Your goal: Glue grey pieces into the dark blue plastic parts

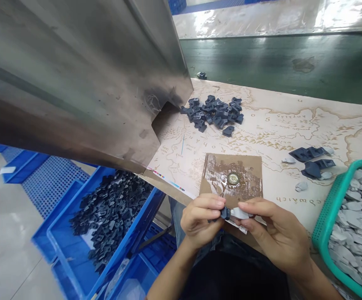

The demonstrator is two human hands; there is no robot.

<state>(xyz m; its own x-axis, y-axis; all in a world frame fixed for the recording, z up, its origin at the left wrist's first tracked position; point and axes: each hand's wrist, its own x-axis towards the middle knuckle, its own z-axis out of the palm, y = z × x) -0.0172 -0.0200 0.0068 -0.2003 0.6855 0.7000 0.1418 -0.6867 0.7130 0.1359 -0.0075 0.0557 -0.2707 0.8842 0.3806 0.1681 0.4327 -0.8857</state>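
My left hand (201, 218) is closed in a pinch on a small dark blue plastic part (224, 213) at the near edge of the table. My right hand (273, 229) pinches a light grey plastic piece (240, 213) that meets the dark part end to end. Both hands hover just in front of a brown cardboard square (231, 177) taped over and carrying a small round metal disc (233, 179).
A pile of dark blue parts (214, 112) lies mid-table on a map-printed cover (281, 125). Two joined parts (312, 160) rest at right beside a green basket (323, 216) of grey pieces. A blue crate (74, 250) of dark parts sits below left, under a metal chute (74, 75).
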